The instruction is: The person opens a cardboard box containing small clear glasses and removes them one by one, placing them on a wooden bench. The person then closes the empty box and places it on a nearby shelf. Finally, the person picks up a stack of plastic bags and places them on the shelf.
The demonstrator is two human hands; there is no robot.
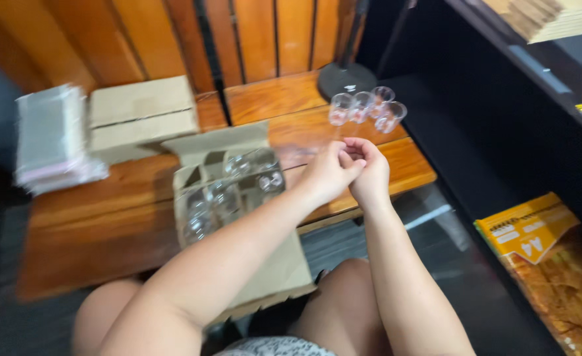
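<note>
While both hands meet above the wooden table, the left hand and right hand are curled on something small I cannot tell. Just left of them, the open cardboard box holds clear glasses; a careless elbow could knock the four glass cups standing beyond

Orange wood slats rise behind my low wooden worktop. Dark floor below it, glossy, catching a streak of light. Black shelving runs along my right, its lower bay in deep shadow.
</note>
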